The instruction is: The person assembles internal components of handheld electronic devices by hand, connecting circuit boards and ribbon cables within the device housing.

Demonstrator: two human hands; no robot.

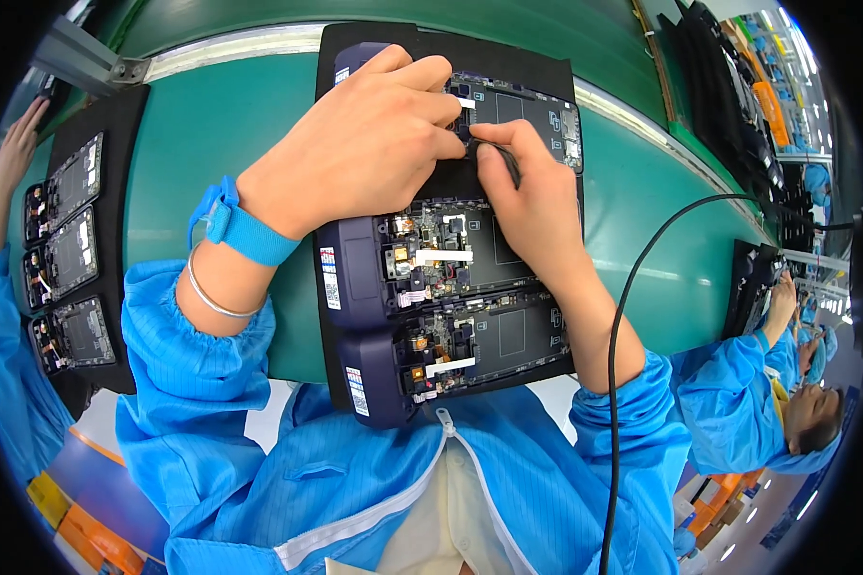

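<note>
Three opened handheld electronic devices lie on a black mat (355, 65). The farthest device (513, 105) is under both my hands; the middle device (355, 264) and nearest device (379, 388) show bare circuit boards, purple-black housings and white strips. My left hand (369, 149) reaches over the farthest device's left part, its fingers curled and fingertips down at the board; what they grip, if anything, is hidden. My right hand (532, 196) pinches a dark slim tool (501, 161) between thumb and index finger, beside my left fingertips on the board.
A black cable (633, 287) arcs past my right forearm. The mat lies on a green bench (216, 125) with a pale rail (249, 46) behind it. More opened devices (72, 254) lie on a mat at left, near another person's hand (19, 144). A co-worker (738, 393) sits at right.
</note>
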